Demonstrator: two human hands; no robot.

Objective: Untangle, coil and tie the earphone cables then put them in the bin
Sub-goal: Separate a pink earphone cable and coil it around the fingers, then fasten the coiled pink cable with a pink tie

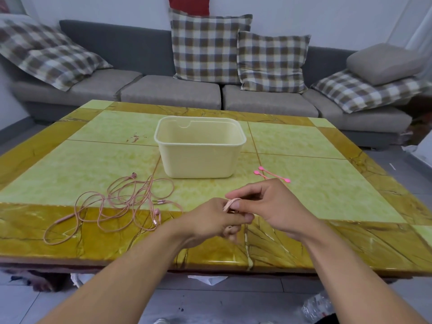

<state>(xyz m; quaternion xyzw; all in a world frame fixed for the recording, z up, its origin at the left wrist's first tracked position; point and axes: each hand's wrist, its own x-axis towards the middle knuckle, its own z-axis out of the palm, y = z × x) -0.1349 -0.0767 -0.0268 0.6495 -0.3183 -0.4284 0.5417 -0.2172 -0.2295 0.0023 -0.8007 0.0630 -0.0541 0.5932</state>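
Pink tangled cable (pixel 121 202), two ties (pixel 272 175), one bin (pixel 201 160)

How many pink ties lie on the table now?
2. Both ties lie crossed on the table, right of the bin, just beyond the right hand. The hands may hide more.

text: none readable | labels: none | numbers: none
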